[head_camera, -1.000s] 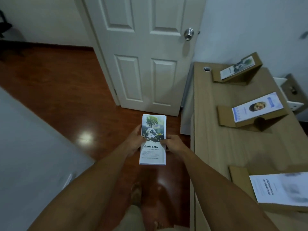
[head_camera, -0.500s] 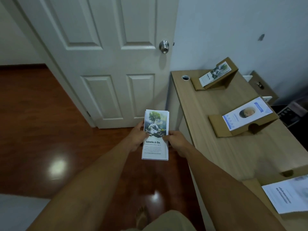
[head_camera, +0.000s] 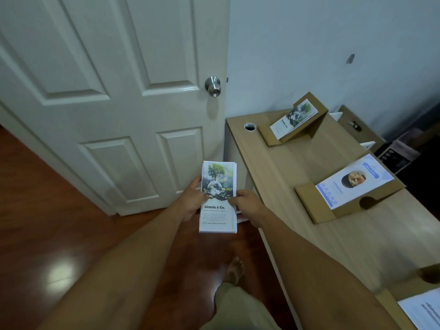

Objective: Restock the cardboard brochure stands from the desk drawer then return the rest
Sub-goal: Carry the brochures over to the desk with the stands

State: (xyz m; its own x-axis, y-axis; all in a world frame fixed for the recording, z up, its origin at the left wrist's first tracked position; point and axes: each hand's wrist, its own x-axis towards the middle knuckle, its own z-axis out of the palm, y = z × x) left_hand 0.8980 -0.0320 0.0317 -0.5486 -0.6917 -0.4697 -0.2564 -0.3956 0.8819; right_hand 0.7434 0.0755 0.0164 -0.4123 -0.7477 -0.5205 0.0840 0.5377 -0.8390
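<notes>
The thick stack of white tree-and-globe brochures (head_camera: 218, 198) is gripped by the left hand (head_camera: 190, 201) and pinched by the right hand (head_camera: 247, 206) over the floor, beside the wooden desk (head_camera: 297, 210) — which has been brought nearer, so the matching far cardboard stand (head_camera: 297, 125) — likely next — is approached.

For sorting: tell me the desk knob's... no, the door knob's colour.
Silver, brushed metal door knob; head view.
</notes>
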